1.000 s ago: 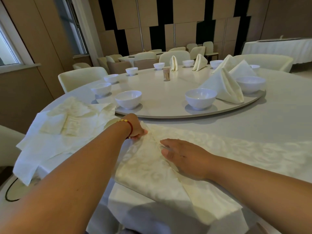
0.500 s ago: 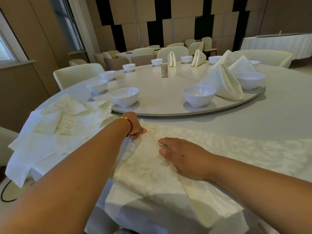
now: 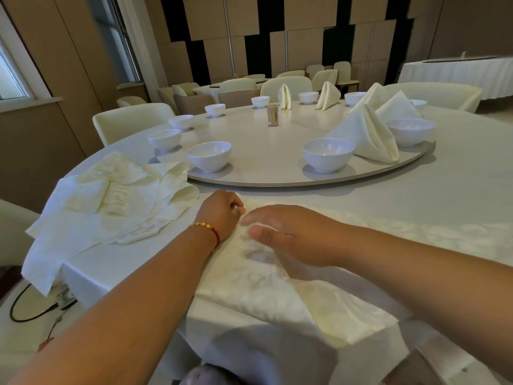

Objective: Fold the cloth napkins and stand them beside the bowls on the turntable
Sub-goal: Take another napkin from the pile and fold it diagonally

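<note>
Our tabletop (white-clothed) fills a dim room; left fingers pinch the napkin, right fingers relaxed, napkin's corner hidden beneath.

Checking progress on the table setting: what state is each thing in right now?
Left hand: pinching the napkin's corner.
Right hand: fingers straight, over the napkin.
Napkin being folded: flat, partly folded.
Napkin pile: unfolded, rumpled.
Nearest standing napkin: folded, upright.
Near bowls: upright, empty.

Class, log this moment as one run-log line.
step: folding | left hand: pinching napkin corner | right hand: over fold | turntable: four napkins standing
</note>
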Tool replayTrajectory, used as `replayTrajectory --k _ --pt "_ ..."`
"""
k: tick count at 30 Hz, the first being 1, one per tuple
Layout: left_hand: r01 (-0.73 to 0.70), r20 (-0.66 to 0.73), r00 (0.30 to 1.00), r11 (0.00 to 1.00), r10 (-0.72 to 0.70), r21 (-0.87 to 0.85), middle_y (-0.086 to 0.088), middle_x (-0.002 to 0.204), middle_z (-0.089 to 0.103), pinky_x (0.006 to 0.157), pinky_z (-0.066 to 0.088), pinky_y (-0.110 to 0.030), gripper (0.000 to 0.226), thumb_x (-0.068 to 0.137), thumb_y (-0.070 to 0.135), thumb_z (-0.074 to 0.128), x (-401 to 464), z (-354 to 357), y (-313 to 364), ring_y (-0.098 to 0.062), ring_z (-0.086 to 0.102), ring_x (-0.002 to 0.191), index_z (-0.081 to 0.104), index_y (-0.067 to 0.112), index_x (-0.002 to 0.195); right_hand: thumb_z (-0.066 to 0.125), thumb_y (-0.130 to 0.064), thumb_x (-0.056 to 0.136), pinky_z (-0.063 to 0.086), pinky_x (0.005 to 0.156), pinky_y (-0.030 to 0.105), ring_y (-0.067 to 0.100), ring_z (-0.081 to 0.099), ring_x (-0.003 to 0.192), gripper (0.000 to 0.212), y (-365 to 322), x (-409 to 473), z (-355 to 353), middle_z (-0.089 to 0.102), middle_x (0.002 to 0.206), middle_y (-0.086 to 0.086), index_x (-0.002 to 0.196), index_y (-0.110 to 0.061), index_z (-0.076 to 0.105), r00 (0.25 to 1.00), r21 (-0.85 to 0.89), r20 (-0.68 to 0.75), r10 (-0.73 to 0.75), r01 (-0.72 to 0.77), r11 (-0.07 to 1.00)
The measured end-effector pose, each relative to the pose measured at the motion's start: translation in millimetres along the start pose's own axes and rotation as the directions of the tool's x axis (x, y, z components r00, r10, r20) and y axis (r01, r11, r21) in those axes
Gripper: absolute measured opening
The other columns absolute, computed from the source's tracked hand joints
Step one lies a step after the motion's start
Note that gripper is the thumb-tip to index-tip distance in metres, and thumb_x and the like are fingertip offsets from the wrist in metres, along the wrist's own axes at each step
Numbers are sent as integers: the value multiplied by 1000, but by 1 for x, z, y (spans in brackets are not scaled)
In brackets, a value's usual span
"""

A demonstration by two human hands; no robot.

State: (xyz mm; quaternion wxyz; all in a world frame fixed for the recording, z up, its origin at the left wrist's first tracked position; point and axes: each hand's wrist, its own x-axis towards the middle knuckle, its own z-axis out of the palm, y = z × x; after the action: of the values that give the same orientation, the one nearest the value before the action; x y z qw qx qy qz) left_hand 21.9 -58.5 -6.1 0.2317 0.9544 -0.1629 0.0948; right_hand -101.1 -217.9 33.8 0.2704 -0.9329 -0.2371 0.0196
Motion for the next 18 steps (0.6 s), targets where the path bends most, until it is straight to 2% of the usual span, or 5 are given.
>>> replayTrajectory --k 3,6,11,14,18 --pt "-17 27 999 999 18 -32 4 96 56 75 38 -24 5 89 18 59 0 0 -4 -15 54 86 63 18 86 32 -58 96 46 92 43 19 59 96 56 -9 14 7 66 104 5 106 -13 65 992 -9 110 -63 65 998" --pt "-8 8 1000 999 8 -49 3 97 58 77 38 -24 9 91 21 60 1 2 -5 -16 56 89 65 18 84 30 -62 90 43 100 39 16 58 107 63 -14 22 22 65 114 1 113 -16 64 963 15 231 -138 138 990" --pt "2 -14 1000 999 -2 -52 4 97 57 78 38 -23 13 90 27 61 0 5 -7 -14 55 90 69 17 92 21 -55 95 -4 120 31 5 1 147 63 3 2 44 13 161 -8 152 -28 24 878 -137 411 -245 325 936" --pt "-8 -17 1000 1000 7 -24 4 98 55 78 37 -23 16 91 29 60 0 5 -7 -14 53 90 69 16 94 9 -72 88 -8 120 35 3 -11 146 77 6 -19 40 0 161 -11 154 -31 10 858 -230 437 -269 396 889" --pt "-45 4 999 998 45 35 2 98 51 80 36 -23 21 92 32 58 -4 3 -3 -16 52 92 67 13 96 5 -68 80 -10 119 35 2 -16 145 83 3 -39 33 -4 161 -12 154 -29 7 834 -246 470 -289 438 865"
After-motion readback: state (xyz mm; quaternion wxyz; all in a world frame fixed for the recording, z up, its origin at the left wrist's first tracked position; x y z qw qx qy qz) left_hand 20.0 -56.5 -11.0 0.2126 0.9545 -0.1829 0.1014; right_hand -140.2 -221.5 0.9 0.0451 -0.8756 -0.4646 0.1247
